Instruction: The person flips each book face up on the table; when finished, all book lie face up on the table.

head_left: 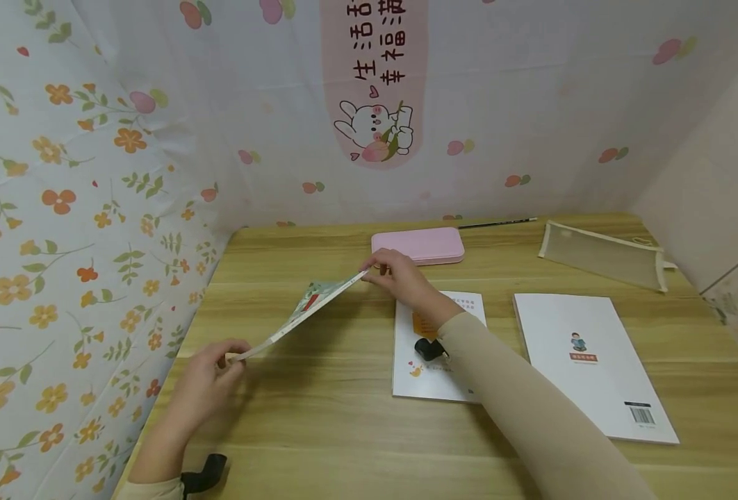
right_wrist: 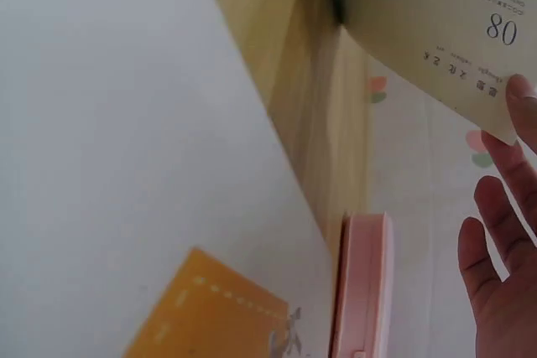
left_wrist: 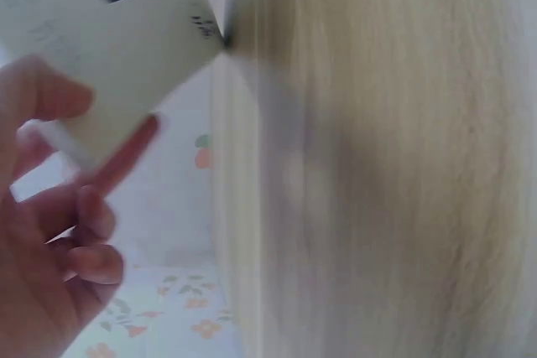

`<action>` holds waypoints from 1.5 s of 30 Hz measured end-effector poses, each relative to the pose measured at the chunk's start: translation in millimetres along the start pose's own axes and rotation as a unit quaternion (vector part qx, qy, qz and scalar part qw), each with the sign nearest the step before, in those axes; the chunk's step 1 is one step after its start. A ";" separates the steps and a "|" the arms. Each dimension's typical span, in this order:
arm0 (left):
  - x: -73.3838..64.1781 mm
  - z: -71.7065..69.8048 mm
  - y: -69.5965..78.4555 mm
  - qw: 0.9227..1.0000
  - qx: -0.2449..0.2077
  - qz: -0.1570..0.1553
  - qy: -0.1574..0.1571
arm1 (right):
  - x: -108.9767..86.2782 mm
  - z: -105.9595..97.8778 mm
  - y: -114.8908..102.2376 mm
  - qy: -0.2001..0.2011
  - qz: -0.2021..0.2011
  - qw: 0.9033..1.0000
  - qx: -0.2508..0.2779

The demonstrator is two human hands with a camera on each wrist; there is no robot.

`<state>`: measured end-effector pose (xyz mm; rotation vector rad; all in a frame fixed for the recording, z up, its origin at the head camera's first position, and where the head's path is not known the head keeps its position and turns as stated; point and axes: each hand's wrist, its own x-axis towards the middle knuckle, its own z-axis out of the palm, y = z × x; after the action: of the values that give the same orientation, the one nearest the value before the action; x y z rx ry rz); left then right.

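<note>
Head view, first item?

Booklet [head_left: 309, 307], thin, one; raised between two hands over the left half of the worktop [head_left: 319, 430], slanting, right end higher. Whether its far edge touches the wood is hard to tell from here

Left hand [head_left: 206, 378]?

At the near left corner, its thumb and fingers [left_wrist: 126, 157] clamped on the booklet; the left wrist view is blurred but shows the same grip

Right hand [head_left: 403, 281]?

At the opposite end, thumb and forefinger pinching the corner, the other fingers spread apart; the right wrist view gives a cream face, printed 08

Remaining stock?

Pink case [head_left: 417, 244], one, rear of worktop, behind the right hand. Thin dark stick [head_left: 500, 223], one, just beside the case. White book with orange block [head_left: 406, 340], one, flat, partly hidden by the beige sleeve [head_left: 531, 417]. White book with barcode [head_left: 594, 389], one, flat, to the right. Mesh pouch [head_left: 603, 257], one, rear right

Backing?

Printed cloth [head_left: 269, 90], rabbit motif, hung behind the worktop
</note>
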<state>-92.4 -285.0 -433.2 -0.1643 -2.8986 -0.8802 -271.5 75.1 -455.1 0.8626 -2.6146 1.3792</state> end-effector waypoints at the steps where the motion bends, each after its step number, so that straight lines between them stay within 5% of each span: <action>1: 0.0 0.9 -1.0 0.999 -0.014 0.008 0.029 | -0.1 -0.6 -1.2 0.005 0.004 1.000 0.009; 6: 1.8 3.4 -4.4 0.985 -0.079 0.048 0.147 | 0.0 -2.2 -4.6 0.027 0.010 0.998 0.049; 13: 6.2 -1.7 3.6 0.957 -0.168 -0.012 0.235 | 1.4 -5.1 -9.3 0.059 0.035 0.994 0.090; 18: 11.7 -4.2 7.6 0.933 -0.213 0.013 0.291 | 3.2 -7.2 -13.2 0.070 0.039 0.989 0.120; 23: 13.5 -3.7 8.8 0.921 -0.221 0.039 0.318 | 3.0 -10.1 -18.5 0.078 0.053 0.985 0.147; 26: 14.0 -3.3 8.3 0.923 -0.206 0.036 0.322 | 3.4 -11.7 -21.3 0.068 0.066 0.984 0.152; 30: 14.3 -2.1 5.9 0.935 -0.184 0.014 0.301 | 4.7 -11.8 -21.4 0.006 0.086 0.988 0.127; 36: 10.2 0.4 0.4 0.956 -0.134 -0.057 0.255 | 2.5 -6.4 -17.5 -0.088 0.105 0.987 0.081; 41: 7.7 -0.7 -3.8 0.979 -0.064 -0.120 0.155 | -0.6 -1.3 -13.6 -0.105 0.100 0.988 0.057; 45: 6.1 0.5 -5.4 0.987 -0.029 -0.146 0.067 | -2.3 3.1 -7.4 -0.119 0.087 0.988 0.033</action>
<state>-99.2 -288.7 -435.8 0.3126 -2.8156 -0.9751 -265.3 70.4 -452.1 0.8745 -2.9010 1.4975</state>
